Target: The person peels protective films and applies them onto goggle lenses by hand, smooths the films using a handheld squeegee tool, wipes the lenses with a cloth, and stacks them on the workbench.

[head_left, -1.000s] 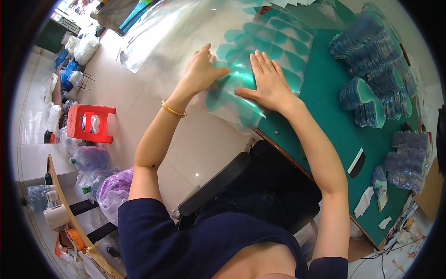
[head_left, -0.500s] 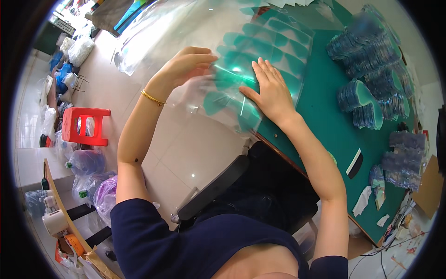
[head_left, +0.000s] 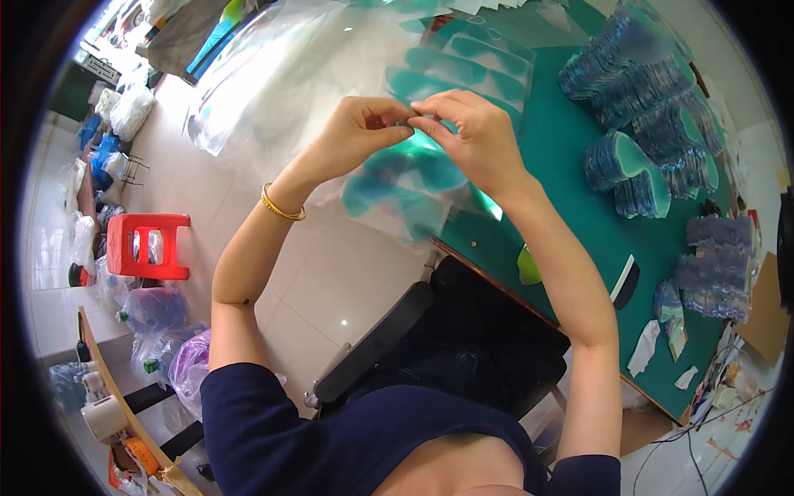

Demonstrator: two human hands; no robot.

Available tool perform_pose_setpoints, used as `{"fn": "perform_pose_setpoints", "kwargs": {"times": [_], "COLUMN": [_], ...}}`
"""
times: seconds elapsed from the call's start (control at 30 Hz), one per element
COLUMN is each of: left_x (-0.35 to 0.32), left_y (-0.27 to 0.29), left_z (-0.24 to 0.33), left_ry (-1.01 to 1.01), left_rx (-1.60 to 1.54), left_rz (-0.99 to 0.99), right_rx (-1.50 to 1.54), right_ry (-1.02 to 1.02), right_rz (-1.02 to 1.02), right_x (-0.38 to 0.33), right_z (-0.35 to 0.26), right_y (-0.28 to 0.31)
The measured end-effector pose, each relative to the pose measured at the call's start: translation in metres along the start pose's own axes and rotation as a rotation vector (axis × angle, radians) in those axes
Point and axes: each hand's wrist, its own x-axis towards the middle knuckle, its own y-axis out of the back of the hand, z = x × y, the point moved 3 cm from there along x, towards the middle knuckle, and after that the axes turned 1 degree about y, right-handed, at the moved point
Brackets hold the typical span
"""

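Note:
My left hand (head_left: 357, 134) and my right hand (head_left: 475, 136) meet fingertip to fingertip, both closed in a pinch. Whatever lies between the fingertips is too small to make out. Below them spreads a large clear plastic sheet (head_left: 318, 62) with glare on it. It overlaps the green tabletop and hangs over its left edge. Green wavy-edged shapes (head_left: 413, 81) show in the sheet beneath and beyond my hands. A yellow bracelet (head_left: 281, 205) circles my left wrist.
Stacks of clear wavy-edged plastic pieces (head_left: 633, 70) stand on the green table (head_left: 542, 83) at right. A black-and-white scraper-like tool (head_left: 626, 283) and white scraps (head_left: 643, 347) lie nearer. A chair armrest (head_left: 376, 343) is close below. A red stool (head_left: 149, 245) stands left.
My hands have lifted off the sheet and come together, going from spread fingers to a pinch. A bright green object beside my right forearm now shows more. The view has shifted slightly.

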Motion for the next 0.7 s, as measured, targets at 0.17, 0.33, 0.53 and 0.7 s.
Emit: {"fn": "perform_pose_setpoints", "kwargs": {"times": [0.17,0.33,0.53,0.7], "left_x": [0.000,-0.002,-0.029,-0.085], "left_y": [-0.001,0.020,0.011,-0.073], "left_z": [-0.005,-0.043,-0.007,0.049], "left_ry": [0.081,0.179,-0.036,0.110], "left_rx": [0.002,-0.080,0.575,-0.817], "left_rz": [-0.073,0.156,0.636,-0.009], "right_rx": [-0.100,0.002,-0.230,-0.630], "right_ry": [-0.092,-0.359,-0.079,0.328], "right_rz": [0.162,0.542,0.767,-0.035], "right_x": [-0.002,0.009,-0.014,-0.080], "right_z": [0.011,0.037,-0.007,-0.096], "right_y": [0.021,0.093,0.156,0.138]}}
